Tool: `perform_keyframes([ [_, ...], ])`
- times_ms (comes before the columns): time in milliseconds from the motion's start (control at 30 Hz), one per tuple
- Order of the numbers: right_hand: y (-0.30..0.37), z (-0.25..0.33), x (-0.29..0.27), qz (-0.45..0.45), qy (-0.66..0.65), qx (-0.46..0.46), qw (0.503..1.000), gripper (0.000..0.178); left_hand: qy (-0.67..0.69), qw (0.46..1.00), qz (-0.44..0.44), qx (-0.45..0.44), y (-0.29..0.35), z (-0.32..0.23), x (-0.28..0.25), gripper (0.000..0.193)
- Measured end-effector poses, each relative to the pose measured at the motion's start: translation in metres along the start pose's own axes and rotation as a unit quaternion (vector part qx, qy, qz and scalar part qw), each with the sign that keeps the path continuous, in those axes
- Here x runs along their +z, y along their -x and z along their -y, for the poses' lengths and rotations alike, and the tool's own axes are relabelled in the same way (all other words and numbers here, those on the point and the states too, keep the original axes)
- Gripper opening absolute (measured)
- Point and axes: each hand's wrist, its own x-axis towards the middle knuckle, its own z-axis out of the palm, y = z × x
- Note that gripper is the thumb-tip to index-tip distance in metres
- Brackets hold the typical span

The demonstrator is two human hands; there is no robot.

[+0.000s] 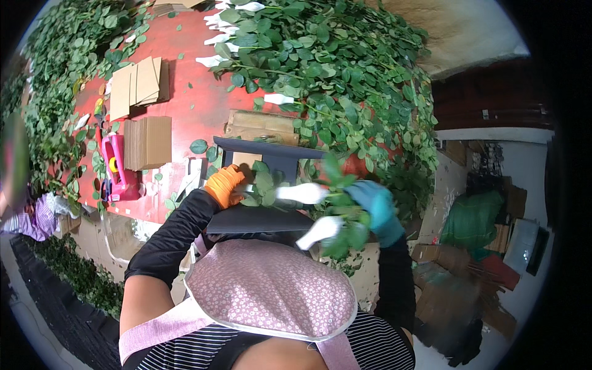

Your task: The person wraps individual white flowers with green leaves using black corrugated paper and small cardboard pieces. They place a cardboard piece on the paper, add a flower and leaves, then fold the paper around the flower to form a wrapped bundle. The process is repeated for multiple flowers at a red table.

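My right hand [377,211], in a teal glove and blurred, is closed round leafy rose stems [353,237]. Two heads in white sleeves, the upper one [303,193] and the lower one [320,232], point left from it, over the near edge. My left hand [226,186], in an orange glove, has its fingers curled at the left end of a dark folded sheet [265,220]. Green leaves [264,184] lie beside its fingertips; what it grips is hidden. Inside the sheet shows a piece of brown cardboard [246,160].
Leafy stems [345,80] with white-sleeved heads cover the right of the red table [191,80]. Stacked cardboard pieces [148,143] and a pink tape dispenser [118,169] stand on the left. More foliage [68,43] lies far left. Cardboard and a green cover [473,219] are at right.
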Motion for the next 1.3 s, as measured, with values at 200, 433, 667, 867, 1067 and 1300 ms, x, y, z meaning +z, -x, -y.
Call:
perform_keyframes([
  [200, -0.069, 0.0, 0.093, 0.176, 0.119, 0.013, 0.977, 0.049, 0.061, 0.997, -0.021, 0.032, -0.001, -0.008, -0.007, 0.048],
  [433, -0.091, -0.005, 0.137, 0.253, 0.111, 0.005, 0.961, 0.045, 0.027, 0.998, -0.052, 0.023, 0.005, 0.01, 0.015, 0.041],
  [667, -0.085, -0.007, 0.136, 0.258, 0.067, 0.008, 0.964, 0.056, 0.078, 0.995, -0.055, 0.014, -0.002, -0.005, 0.001, 0.065],
  [867, -0.095, 0.014, 0.115, 0.301, 0.054, 0.018, 0.952, 0.077, 0.078, 0.996, 0.012, -0.031, -0.004, -0.012, -0.012, 0.082],
  [1067, -0.073, -0.009, 0.116, 0.109, 0.069, 0.024, 0.991, 0.061, 0.017, 0.995, 0.043, -0.083, -0.007, -0.027, -0.029, 0.082],
  [1300, -0.089, 0.012, 0.133, 0.025, 0.072, 0.087, 0.993, 0.073, 0.016, 0.996, 0.047, -0.077, 0.001, -0.009, -0.012, 0.071],
])
